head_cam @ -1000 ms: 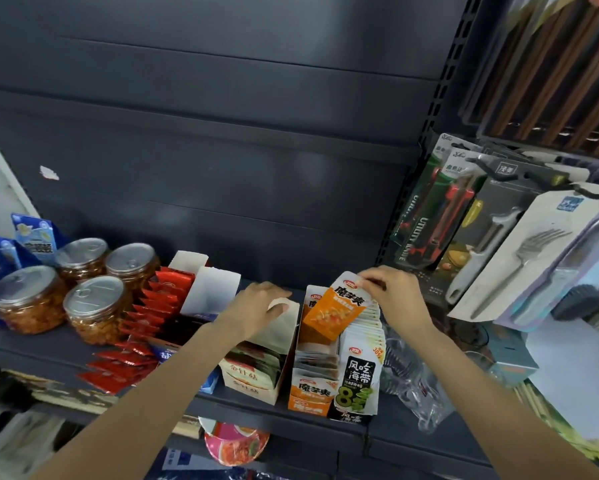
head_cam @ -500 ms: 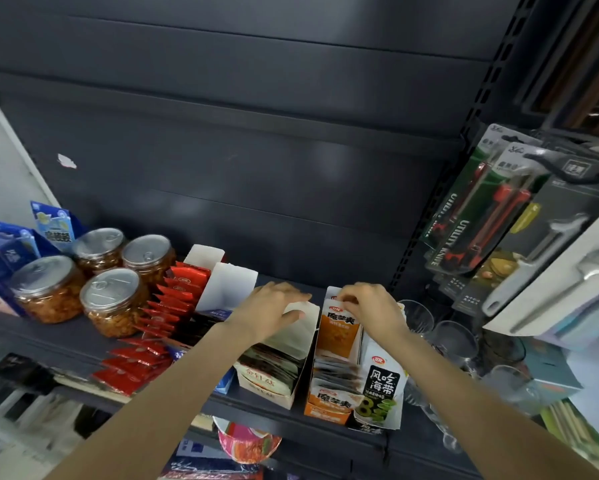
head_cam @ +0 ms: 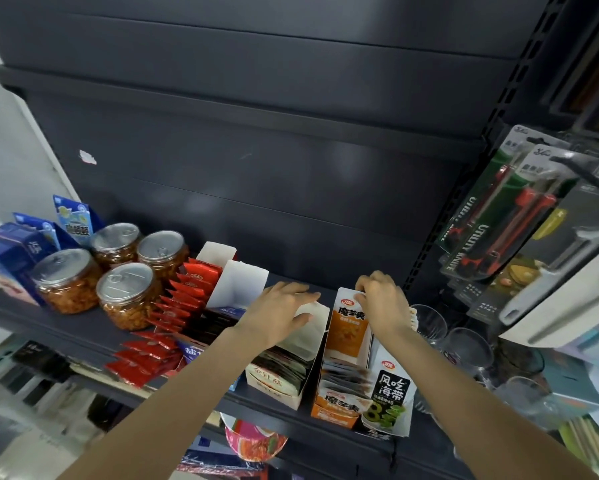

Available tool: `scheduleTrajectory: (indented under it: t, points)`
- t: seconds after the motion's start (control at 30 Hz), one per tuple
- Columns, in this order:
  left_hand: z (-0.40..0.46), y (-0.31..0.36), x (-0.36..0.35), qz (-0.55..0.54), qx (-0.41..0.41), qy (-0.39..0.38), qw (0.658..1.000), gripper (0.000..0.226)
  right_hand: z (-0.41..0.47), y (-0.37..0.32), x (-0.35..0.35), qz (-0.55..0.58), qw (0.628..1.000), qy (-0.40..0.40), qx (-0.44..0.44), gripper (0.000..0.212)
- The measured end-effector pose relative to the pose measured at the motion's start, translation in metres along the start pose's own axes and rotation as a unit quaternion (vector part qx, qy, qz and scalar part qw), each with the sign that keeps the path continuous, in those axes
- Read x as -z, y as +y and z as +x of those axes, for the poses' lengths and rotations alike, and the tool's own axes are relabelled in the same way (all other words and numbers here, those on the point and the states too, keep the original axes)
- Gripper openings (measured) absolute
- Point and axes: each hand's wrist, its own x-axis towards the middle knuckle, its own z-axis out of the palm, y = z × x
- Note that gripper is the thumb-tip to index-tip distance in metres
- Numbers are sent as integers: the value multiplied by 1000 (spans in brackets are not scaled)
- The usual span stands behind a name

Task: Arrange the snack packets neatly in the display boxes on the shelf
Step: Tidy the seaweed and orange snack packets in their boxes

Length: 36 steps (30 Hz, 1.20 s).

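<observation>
Four jars, perhaps five boxes

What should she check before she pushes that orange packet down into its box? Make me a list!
1. Right hand pinches the orange packet at its top: ok.
2. Packet stands upright at the back of the orange box: ok.
3. Left hand steadies the white flap of the neighbouring box: ok.
4. Room behind the packet in the box: cannot tell, hidden.
5. Red packets spilling over the shelf edge: not ok, untidy.
6. Glasses stand close beside the right arm: not ok, mind them.
</observation>
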Motion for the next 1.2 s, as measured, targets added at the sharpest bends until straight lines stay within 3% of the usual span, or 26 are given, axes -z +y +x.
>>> scheduleTrajectory:
  t: [0.13, 0.27, 0.4, 0.53, 0.63, 0.77, 1.07, 1.2]
  points:
    - [-9, 6, 0, 18, -2, 17, 1000, 52, -17, 3, 11, 66, 998, 17, 16, 33]
    - [-16, 5, -1, 66, -4, 0, 998, 62, -46, 3, 22, 80, 996, 20, 38, 23]
    - [-19, 6, -5, 70, 12, -19, 997, 68, -63, 0, 25, 178, 976, -121, 29, 24]
    - [-21, 9, -7, 41, 14, -17, 999, 70, -75, -4, 30, 182, 958, -217, 49, 34]
    - [-22, 10, -5, 13, 21, -18, 1000, 68, -79, -7, 31, 102, 971, -194, 92, 22]
    - [-23, 10, -4, -4, 31, -22, 999, 65, -83, -16, 27, -9, 981, -145, 129, 26]
    - [-21, 14, 0, -17, 46, -24, 999, 60, -86, -15, 34, 176, 979, -89, 50, 12]
    - [-22, 19, 3, -68, 53, 12, 996, 50, -85, -8, 53, 208, 978, -16, 32, 13]
